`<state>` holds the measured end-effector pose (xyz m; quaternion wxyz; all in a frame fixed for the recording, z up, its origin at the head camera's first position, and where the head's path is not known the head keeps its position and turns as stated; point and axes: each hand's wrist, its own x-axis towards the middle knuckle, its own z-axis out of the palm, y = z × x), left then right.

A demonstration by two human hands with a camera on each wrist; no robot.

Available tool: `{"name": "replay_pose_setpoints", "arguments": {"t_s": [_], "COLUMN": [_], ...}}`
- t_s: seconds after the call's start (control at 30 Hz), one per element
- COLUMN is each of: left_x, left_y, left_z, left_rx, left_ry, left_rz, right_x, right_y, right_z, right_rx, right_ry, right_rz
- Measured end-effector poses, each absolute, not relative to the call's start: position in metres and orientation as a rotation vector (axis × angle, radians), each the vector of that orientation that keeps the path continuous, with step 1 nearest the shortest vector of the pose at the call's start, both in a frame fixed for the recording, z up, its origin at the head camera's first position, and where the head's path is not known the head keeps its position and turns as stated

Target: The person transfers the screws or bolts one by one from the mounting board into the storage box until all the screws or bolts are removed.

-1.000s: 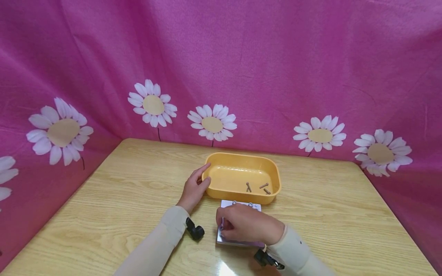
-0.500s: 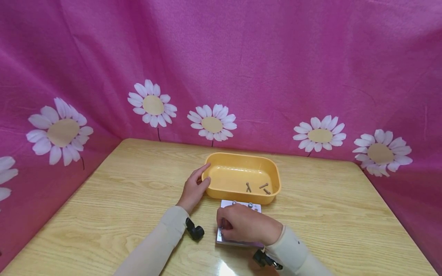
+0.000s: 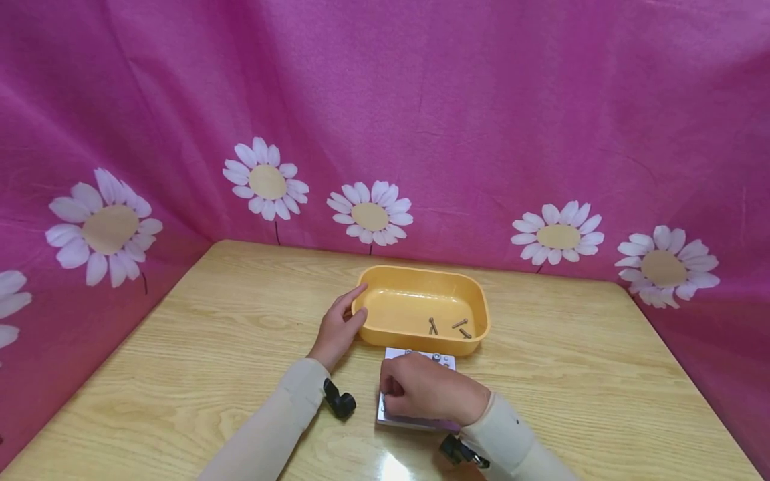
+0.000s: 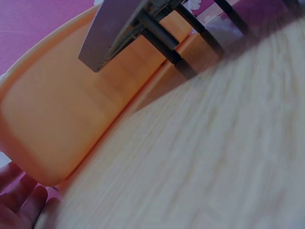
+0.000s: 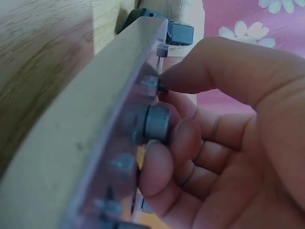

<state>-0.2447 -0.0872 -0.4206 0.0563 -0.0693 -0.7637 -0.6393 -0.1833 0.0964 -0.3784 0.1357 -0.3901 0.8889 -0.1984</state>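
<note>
A silvery metal plate (image 3: 391,419) lies in front of the yellow tray (image 3: 415,341), with socket-head bolts standing in it. In the left wrist view, threaded bolt shanks (image 4: 159,46) stick out below the plate's underside. My right hand (image 3: 430,391) is over the plate's left side. In the right wrist view its thumb and curled forefinger pinch a small dark bolt (image 5: 162,88), mostly hidden by the fingers. The middle fingertips are close beside a larger bolt head (image 5: 157,123). My left hand (image 3: 335,331) rests against the tray's left end, forefinger and thumb extended at the rim.
Several loose bolts (image 3: 433,326) lie in the right part of the tray. The wooden table (image 3: 571,374) carries the tray and plate. A pink curtain with daisies (image 3: 457,133) hangs behind and at both sides. A small black camera is on each sleeve.
My right hand has shifted slightly right and its fingers have rolled, so the bolt seen between them earlier is now mostly covered. The left hand and tray stay put.
</note>
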Motion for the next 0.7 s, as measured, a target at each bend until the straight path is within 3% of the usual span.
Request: {"name": "replay_pose_setpoints", "arguments": {"t_s": [0.43, 0.7], "left_x": [-0.246, -0.268], "left_y": [-0.087, -0.089], "left_z": [-0.422, -0.453], "left_rx": [-0.215, -0.191], "left_ry": [-2.312, -2.287], "left_rz": [-1.936, -1.964], "right_x": [-0.184, -0.185], "right_y": [0.096, 0.096], "right_z": [-0.38, -0.382], "right_rx": [-1.149, -1.166], "right_ry": [2.581, 2.587], "right_rz": [-0.607, -0.623]}}
